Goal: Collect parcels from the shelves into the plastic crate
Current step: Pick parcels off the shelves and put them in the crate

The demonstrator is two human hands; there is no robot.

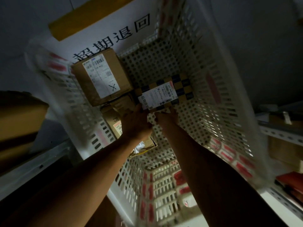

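Both forearms are reaching down into the white crate (218, 89), the left hand (136, 123) and right hand (167, 116) gripping the near edge of a checkered parcel (164, 94). They seem to be lowering it beside 2 brown boxes (101, 79); next, letting go onto the perforated bottom.

Dim room; grey wall (254, 38), white perforated metal shelving (282, 133) at right

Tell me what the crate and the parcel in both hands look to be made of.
Crate: looks like moulded white plastic, matte; its floor and walls are perforated in regular holes and slots.
Parcel, held by the left hand and right hand: seemingly brown cardboard, wrapped in dark-and-yellow printed tape, with a white paper label. In this dim light the finish is uncertain.
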